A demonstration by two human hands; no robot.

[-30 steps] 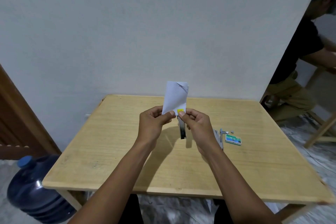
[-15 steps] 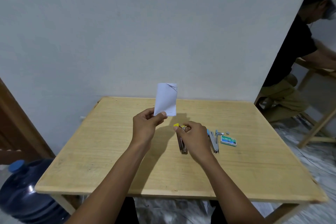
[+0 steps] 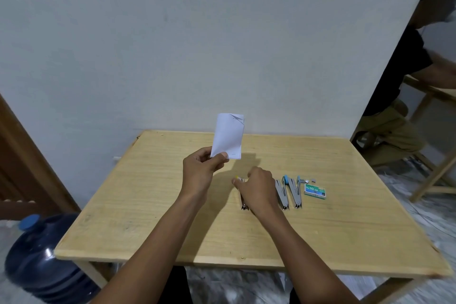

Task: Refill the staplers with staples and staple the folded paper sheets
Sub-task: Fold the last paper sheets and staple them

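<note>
My left hand (image 3: 201,170) pinches the lower corner of a folded white paper sheet (image 3: 228,136), holding it upright above the wooden table (image 3: 148,205). My right hand (image 3: 257,189) lies on a yellow-tipped stapler (image 3: 243,201) that rests flat on the table; the hand covers most of it. Two blue-tipped staplers (image 3: 288,191) lie side by side just right of that hand. A green staple box (image 3: 315,191) sits beyond them, with a few loose staple strips (image 3: 310,181) above it.
A large blue water jug (image 3: 42,259) stands on the floor at the table's left front corner. A brown wooden door frame (image 3: 22,155) is at the left. Another person (image 3: 407,96) sits at a wooden table to the right, behind the wall edge.
My right hand took the yellow-tipped stapler off the paper's bottom edge and lowered it flat onto the table. My left hand still holds the paper up.
</note>
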